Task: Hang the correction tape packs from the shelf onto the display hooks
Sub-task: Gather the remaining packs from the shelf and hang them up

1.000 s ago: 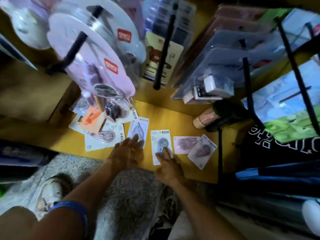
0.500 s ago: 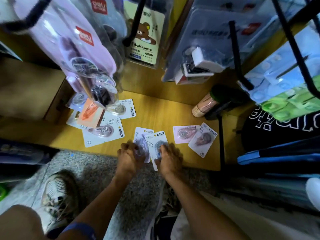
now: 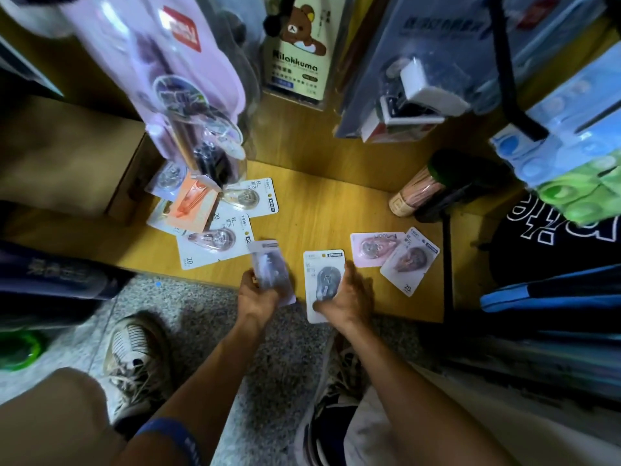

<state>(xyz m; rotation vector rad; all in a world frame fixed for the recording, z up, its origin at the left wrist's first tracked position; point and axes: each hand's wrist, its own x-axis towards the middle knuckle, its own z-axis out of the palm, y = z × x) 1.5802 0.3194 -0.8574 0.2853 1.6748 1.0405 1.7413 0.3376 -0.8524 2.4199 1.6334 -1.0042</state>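
Observation:
My left hand (image 3: 257,297) grips a correction tape pack (image 3: 270,264), lifted and blurred, at the front edge of the yellow wooden shelf (image 3: 322,213). My right hand (image 3: 346,299) holds a second pack with a grey tape (image 3: 324,274) by its lower right side, over the shelf edge. Two pink packs (image 3: 395,257) lie overlapping on the shelf to the right. Several more packs (image 3: 215,223), white and orange, lie in a loose pile at the left. Black display hooks (image 3: 507,72) stick out above, loaded with hanging goods.
Hanging packs crowd the top: lilac blister cards (image 3: 181,72), a bear-print pack (image 3: 299,52), a stapler pack (image 3: 413,85). A tube with a dark cap (image 3: 423,193) lies at the shelf's back right. A cardboard box (image 3: 67,156) stands left. My shoes rest on speckled floor (image 3: 188,311).
Both hands slid one pack each toward the shelf's front edge, then took hold. The left pack is now lifted off the shelf; the right pack is pulled half over the edge.

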